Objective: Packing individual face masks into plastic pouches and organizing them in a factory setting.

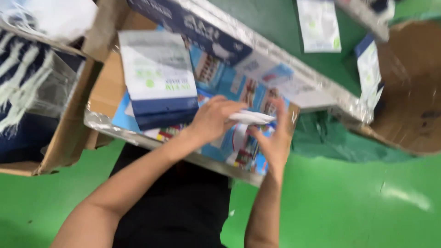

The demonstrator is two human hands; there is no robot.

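Head view: a thin white packet (251, 117) is gripped between the left hand (212, 120) and the right hand (277, 138). A blue-and-white pouch (158, 78) is seen just beside the left hand, inside a cardboard box (98, 92).

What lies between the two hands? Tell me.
In the head view, a thin white folded piece spans the gap, pinched by the left hand and met by the right hand, above the colourful printed tray.

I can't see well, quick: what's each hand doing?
Left hand: closed on the white packet.
Right hand: touching the same packet; grip unclear.
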